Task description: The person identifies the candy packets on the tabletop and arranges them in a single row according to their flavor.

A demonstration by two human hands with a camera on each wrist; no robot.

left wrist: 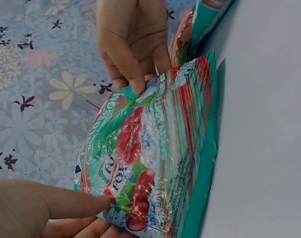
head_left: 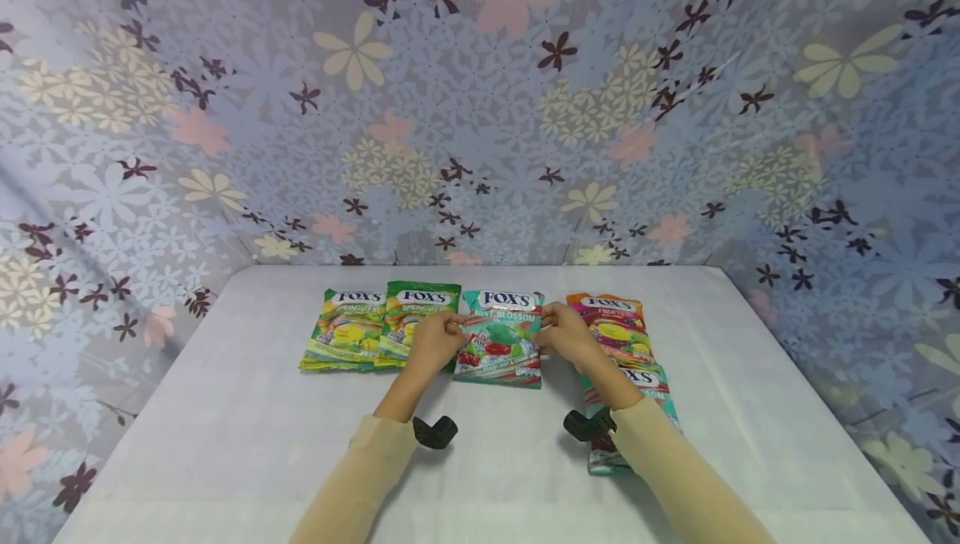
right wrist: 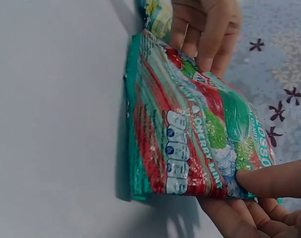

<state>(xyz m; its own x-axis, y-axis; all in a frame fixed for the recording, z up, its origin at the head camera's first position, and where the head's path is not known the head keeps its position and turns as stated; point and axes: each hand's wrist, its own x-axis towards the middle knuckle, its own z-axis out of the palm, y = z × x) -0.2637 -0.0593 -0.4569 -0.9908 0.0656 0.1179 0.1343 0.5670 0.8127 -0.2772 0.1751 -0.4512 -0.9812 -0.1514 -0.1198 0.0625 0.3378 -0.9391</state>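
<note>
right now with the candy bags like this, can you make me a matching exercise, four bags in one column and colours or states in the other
1. middle bag
2. leftmost bag
3. Fruits bag
4. nearest bag

A. partly behind the right sleeve
B. orange top edge
C. pinched by left hand and right hand
D. green and yellow

Pairs: 1-C, 2-D, 3-B, 4-A

We pinch one edge of a teal-and-red bag [right wrist: 205,129] with our right hand [right wrist: 279,223], our left hand [right wrist: 207,34] gripping the opposite edge. We also see a yellow packet [right wrist: 158,19], white table [right wrist: 56,124] and flowered backdrop [right wrist: 269,59].
</note>
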